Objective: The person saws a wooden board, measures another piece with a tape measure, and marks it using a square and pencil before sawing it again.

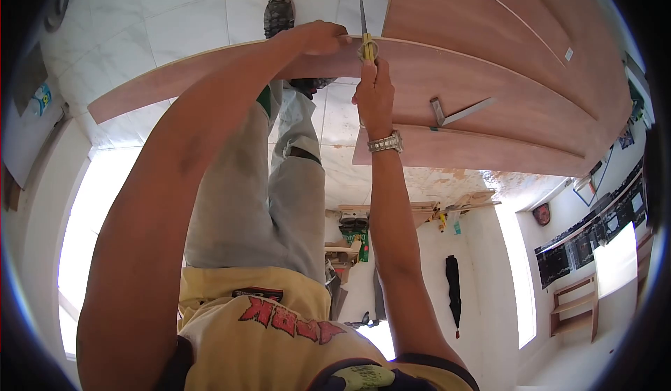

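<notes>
A long, reddish-brown wooden board [447, 71] runs across the upper view, its left end narrowing over the tiled floor. My left hand [323, 38] rests on the board's far edge, its fingers pressed together; what they grip there is the board's edge. My right hand [376, 97] is wrapped round the yellow handle of a pointed tool [368, 47]. The tool's thin, dark blade points away from me, past the board's edge. A metal try square [442, 116] with its blade slanted to the right lies on the board, right of my right hand.
Larger brown panels [503, 27] lie at the upper right. White tiled floor [189, 31] shows at the upper left, with a dark shoe [279, 15] beyond the board. A black umbrella [453, 286] hangs on the wall, and a wooden shelf [574, 307] stands at the lower right.
</notes>
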{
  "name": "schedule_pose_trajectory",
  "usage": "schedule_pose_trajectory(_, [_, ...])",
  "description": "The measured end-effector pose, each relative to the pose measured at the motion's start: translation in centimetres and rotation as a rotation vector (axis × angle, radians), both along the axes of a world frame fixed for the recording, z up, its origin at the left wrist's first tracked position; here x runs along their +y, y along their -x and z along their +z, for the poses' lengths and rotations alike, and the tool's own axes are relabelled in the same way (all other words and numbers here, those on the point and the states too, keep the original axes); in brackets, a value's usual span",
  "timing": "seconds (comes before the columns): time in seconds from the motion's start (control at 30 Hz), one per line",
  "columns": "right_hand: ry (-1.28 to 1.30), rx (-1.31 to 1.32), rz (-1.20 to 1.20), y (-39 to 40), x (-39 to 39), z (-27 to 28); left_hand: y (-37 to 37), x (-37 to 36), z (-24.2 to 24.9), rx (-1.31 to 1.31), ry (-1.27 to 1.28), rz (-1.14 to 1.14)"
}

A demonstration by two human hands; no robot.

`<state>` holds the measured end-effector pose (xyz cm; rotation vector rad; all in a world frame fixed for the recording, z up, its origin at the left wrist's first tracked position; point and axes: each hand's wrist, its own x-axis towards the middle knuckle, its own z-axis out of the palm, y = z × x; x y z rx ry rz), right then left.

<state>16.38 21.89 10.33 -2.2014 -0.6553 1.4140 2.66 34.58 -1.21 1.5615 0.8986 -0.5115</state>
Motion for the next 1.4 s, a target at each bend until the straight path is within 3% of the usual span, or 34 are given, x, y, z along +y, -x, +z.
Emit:
schedule_pose_trajectory(0.13, [-0.055, -0.103, 0.076, 0.1, -0.8, 2.0, 0.2, 1.2, 2.0, 0.193, 0.001, -0.06])
schedule_pose_trajectory(0.3, [0.169, -0.054, 0.057, 1.0, -8.0, 15.3, 0.2, 0.5, 2.1, 0.214, -0.065, -0.052])
schedule_pose_trajectory(0.37, [0.147, -0.063, 0.039, 1.2, -7.8, 15.7, 0.2, 0.1, 2.2, 0.225, -0.076, -0.051])
schedule_pose_trajectory(0.43, [0.087, -0.095, 0.07, 1.0, -6.7, 13.2, -0.1, 0.2, 2.3, 0.237, -0.072, -0.053])
schedule_pose_trajectory(0.53, [-0.049, -0.151, 0.056, 0.4, -0.7, 1.2, -0.3, 0.4, 2.6, 0.263, -0.047, -0.064])
schedule_pose_trajectory(0.63, [-0.015, -0.125, 0.088, 0.0, 1.6, -0.6, -0.4, 0.9, 3.2, 0.275, -0.049, -0.08])
schedule_pose_trajectory(0.7, [0.007, -0.1, 0.041, 0.0, -3.0, 3.2, -0.5, 0.8, 3.6, 0.264, -0.018, -0.071])
schedule_pose_trajectory(0.83, [0.263, -0.074, 0.017, 1.2, -11.4, 16.2, -0.1, -0.3, 1.6, 0.247, -0.099, -0.054])
schedule_pose_trajectory(0.93, [0.162, -0.126, 0.005, 1.4, -8.8, 12.6, -0.4, 0.4, 2.4, 0.257, -0.049, -0.087])
schedule_pose_trajectory(1.03, [-0.102, -0.193, 0.054, 0.5, -2.4, -0.6, -0.7, 0.0, 3.1, 0.265, -0.051, -0.071])
schedule_pose_trajectory(1.1, [-0.147, -0.156, 0.016, 0.1, 0.7, -3.2, -0.7, 0.2, 2.8, 0.276, -0.109, -0.078])
schedule_pose_trajectory(1.2, [-0.05, -0.154, 0.039, 0.4, -2.2, 1.2, -0.4, 0.3, 2.8, 0.265, -0.048, -0.061])
schedule_pose_trajectory(1.3, [0.14, -0.132, -0.007, 1.9, -9.3, 12.0, -0.4, -0.2, 2.1, 0.263, -0.106, -0.049])
schedule_pose_trajectory(1.4, [0.159, -0.123, 0.039, 1.7, -12.1, 16.0, -0.3, -0.1, 2.2, 0.265, -0.083, -0.071])
